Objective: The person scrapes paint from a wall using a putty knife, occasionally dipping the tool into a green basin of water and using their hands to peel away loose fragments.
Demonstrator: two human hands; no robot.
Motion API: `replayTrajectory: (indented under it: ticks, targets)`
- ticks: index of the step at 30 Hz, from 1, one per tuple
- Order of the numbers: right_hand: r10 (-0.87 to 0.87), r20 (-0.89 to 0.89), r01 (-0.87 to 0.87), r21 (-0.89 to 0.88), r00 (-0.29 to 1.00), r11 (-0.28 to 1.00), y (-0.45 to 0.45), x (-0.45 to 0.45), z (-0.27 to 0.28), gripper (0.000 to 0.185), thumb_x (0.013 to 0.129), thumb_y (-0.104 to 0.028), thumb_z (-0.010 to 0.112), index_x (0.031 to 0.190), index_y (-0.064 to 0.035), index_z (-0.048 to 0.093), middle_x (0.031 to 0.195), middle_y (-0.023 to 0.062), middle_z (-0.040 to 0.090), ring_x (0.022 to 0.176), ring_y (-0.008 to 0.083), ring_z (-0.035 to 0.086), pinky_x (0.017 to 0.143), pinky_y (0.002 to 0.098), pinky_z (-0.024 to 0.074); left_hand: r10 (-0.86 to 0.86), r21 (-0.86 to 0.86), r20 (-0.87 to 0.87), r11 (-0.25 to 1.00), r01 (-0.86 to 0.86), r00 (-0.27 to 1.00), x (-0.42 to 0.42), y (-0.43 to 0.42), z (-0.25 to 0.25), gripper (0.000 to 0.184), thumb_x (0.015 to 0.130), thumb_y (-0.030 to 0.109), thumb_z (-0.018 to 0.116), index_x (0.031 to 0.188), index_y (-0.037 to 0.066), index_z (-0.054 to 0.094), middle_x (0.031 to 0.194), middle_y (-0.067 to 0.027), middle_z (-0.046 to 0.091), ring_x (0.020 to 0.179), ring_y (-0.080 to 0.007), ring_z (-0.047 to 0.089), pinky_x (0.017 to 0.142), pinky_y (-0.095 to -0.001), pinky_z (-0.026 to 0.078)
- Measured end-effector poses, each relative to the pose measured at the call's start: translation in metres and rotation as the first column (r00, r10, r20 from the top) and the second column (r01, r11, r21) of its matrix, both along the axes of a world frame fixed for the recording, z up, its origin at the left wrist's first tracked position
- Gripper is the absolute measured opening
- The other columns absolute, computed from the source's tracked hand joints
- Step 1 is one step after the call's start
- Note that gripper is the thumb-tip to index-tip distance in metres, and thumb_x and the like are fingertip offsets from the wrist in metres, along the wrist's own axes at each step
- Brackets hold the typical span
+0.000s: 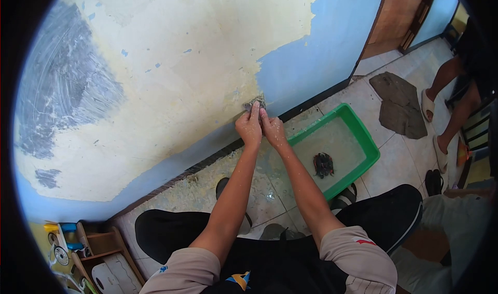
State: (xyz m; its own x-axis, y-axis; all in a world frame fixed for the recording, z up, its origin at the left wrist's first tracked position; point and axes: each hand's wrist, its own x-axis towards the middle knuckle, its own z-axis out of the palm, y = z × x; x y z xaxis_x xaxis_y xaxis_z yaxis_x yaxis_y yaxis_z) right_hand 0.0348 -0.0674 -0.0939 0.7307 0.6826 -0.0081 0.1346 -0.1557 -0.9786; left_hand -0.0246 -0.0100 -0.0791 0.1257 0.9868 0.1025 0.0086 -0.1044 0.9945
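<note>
Both hands are closed on one small grey tool [258, 99]: the left hand [249, 131] and the right hand [274, 130] meet side by side, fingertips forward, pressing it to the wall [181, 19]. The fingers cover most of the tool, so its exact type cannot be told. It sits low on the wall, at the ragged border where the cream area [161, 107] meets the blue paint [311, 60]. Pale residue marks the hands and forearms; crumbs lie on the floor [181, 198] along the wall's foot. A green tray [371, 151] stands just beside the right forearm, holding cloudy liquid and a dark lump [323, 165] that cannot be identified. At far left, a grey patch [65, 81] shows swirling streaks. Another person's legs [456, 107] stand at right, well apart from the hands. In the inspector's judgement, the two-handed hold suits firm, even pressure; the tool is best kept flat to the surface and worked in short strokes from the cream border into the blue, without digging its corner in. Elbows should clear the tray's rim, and footing deserves care, since crumbs on tile may prove slippery.
</note>
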Motion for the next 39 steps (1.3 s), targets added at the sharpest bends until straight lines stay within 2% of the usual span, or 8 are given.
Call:
replayTrajectory:
  ticks: [3,11,21,23,27,29,35,39]
  targets:
    - [0.062,-0.018,-0.063,-0.061,0.998,0.996,0.001,0.011,0.025,0.072,0.097,-0.06,0.049,0.078,0.0063,0.072,0.059,0.0262,0.059,0.059,0.0362,0.065,0.063,0.0459,0.049,-0.039,0.016,0.165,0.999,0.037,0.985,0.004,-0.011,0.055,0.051,0.09,0.03,0.075,0.058,-0.004,0.057,0.051,0.0007,0.047,0.051,-0.0067,0.041,0.047,-0.0296,0.035]
    - [0.048,0.019,-0.046,-0.073,0.999,0.996,-0.009,0.004,-0.001,0.07,0.096,-0.061,0.047,0.085,0.0021,0.075,0.061,0.0283,0.06,0.066,0.0392,0.069,0.064,0.0459,0.0499,-0.018,-0.015,0.041,1.0,0.018,0.999,-0.001,-0.008,0.004,0.053,0.09,0.034,0.074,0.058,-0.004,0.058,0.05,-0.0001,0.049,0.05,-0.0073,0.043,0.047,-0.0287,0.037]
    - [0.054,0.068,-0.052,-0.032,0.996,0.998,-0.003,0.007,0.043,0.07,0.097,-0.059,0.047,0.081,0.0028,0.074,0.063,0.0309,0.058,0.069,0.0452,0.066,0.065,0.0481,0.0494,-0.093,-0.008,0.123,0.995,0.095,0.988,0.002,0.0,0.04,0.04,0.092,0.027,0.072,0.068,-0.003,0.064,0.064,-0.0008,0.059,0.056,-0.0075,0.052,0.051,-0.0263,0.044]
    - [-0.039,0.14,0.032,0.051,0.989,0.998,-0.003,0.002,0.011,0.076,0.097,-0.059,0.051,0.065,0.0082,0.064,0.046,0.015,0.05,0.049,0.0165,0.053,0.051,0.0403,0.0429,-0.068,-0.007,0.081,0.998,0.069,0.994,0.0,-0.004,0.021,0.04,0.092,0.027,0.072,0.068,-0.003,0.064,0.064,-0.0009,0.059,0.056,-0.0073,0.052,0.051,-0.0265,0.044]
    - [-0.046,0.152,0.05,-0.021,0.987,0.999,0.002,0.0,-0.015,0.073,0.097,-0.058,0.052,0.069,0.0077,0.068,0.048,0.0175,0.051,0.049,0.0164,0.055,0.052,0.0401,0.0437,-0.057,-0.052,0.092,0.997,0.062,0.994,-0.003,-0.006,0.016,0.044,0.091,0.027,0.074,0.062,-0.004,0.061,0.056,0.0007,0.054,0.052,-0.0061,0.046,0.049,-0.0266,0.04]
    - [0.02,0.015,-0.02,-0.016,1.0,1.0,0.002,-0.003,0.003,0.07,0.097,-0.059,0.047,0.08,0.0052,0.07,0.067,0.0318,0.059,0.073,0.0484,0.064,0.067,0.0515,0.0483,-0.068,-0.05,0.083,0.996,0.072,0.994,-0.006,-0.005,0.032,0.044,0.09,0.027,0.074,0.062,-0.004,0.061,0.056,0.0006,0.054,0.052,-0.0064,0.046,0.049,-0.0268,0.041]
    - [0.031,0.055,-0.031,-0.016,0.998,0.999,0.002,0.0,0.05,0.068,0.098,-0.057,0.047,0.081,0.0046,0.071,0.068,0.0302,0.062,0.074,0.0462,0.067,0.066,0.0489,0.0495,-0.096,0.006,0.201,0.995,0.096,0.975,-0.001,-0.001,0.06,0.041,0.092,0.027,0.072,0.066,-0.003,0.063,0.061,-0.001,0.057,0.056,-0.0073,0.049,0.052,-0.0262,0.043]
    - [-0.019,0.031,0.018,0.032,0.999,0.999,0.001,-0.013,0.009,0.067,0.098,-0.057,0.048,0.082,0.0041,0.072,0.068,0.0292,0.063,0.072,0.0444,0.068,0.065,0.048,0.0494,-0.027,0.039,-0.031,0.999,0.028,0.999,-0.007,-0.002,0.017,0.048,0.089,0.032,0.076,0.06,-0.004,0.06,0.052,-0.0004,0.052,0.052,-0.0074,0.044,0.05,-0.0295,0.039]
